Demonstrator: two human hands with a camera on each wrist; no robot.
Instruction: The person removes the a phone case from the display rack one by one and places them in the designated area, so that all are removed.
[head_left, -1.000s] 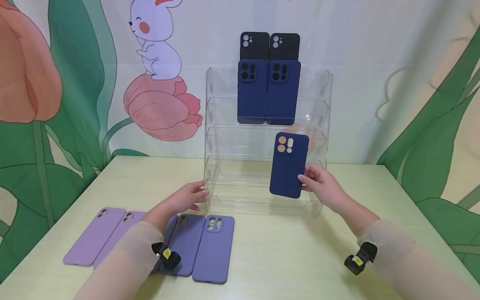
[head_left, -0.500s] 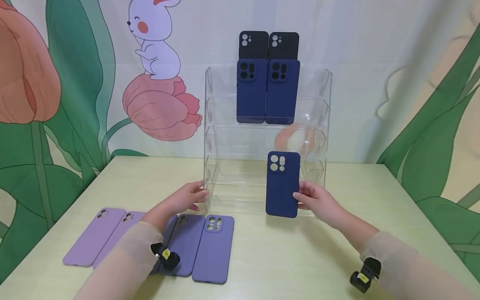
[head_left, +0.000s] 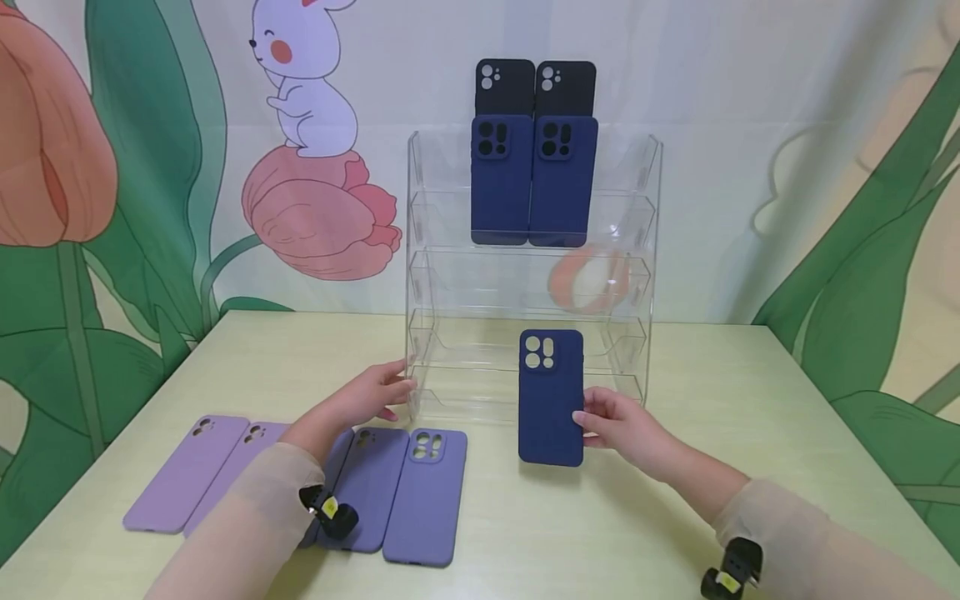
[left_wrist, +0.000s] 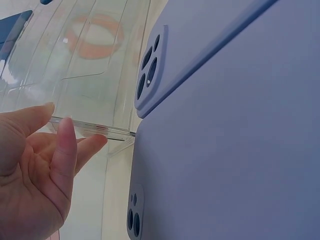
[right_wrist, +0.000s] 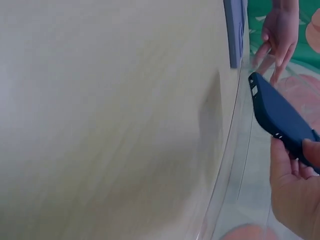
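A dark blue phone case (head_left: 551, 400) stands upright in the air before the lower right part of a clear tiered display rack (head_left: 450, 279). My right hand (head_left: 630, 433) pinches its right edge, thumb in front and fingers behind, as the right wrist view also shows. At the rack's lower left side my left hand (head_left: 371, 396) holds the side panel's edge. In the left wrist view, that hand's thumb and fingers (left_wrist: 65, 155) lie on either side of the clear panel. Two blue phone cases (head_left: 501, 192) sit side by side on an upper tier, with two black cases (head_left: 566, 87) behind them.
Several purple phone cases (head_left: 427, 500) lie in a row on the pale table (head_left: 660, 533) at the front left, partly hidden by my left sleeve (head_left: 247, 517). A curtain (head_left: 750, 167) printed with flowers and a rabbit hangs behind the table.
My right hand has brought the dark blue case down and to the left, away from the rack's middle tiers. The case has turned more upright. The left hand stays on the rack.
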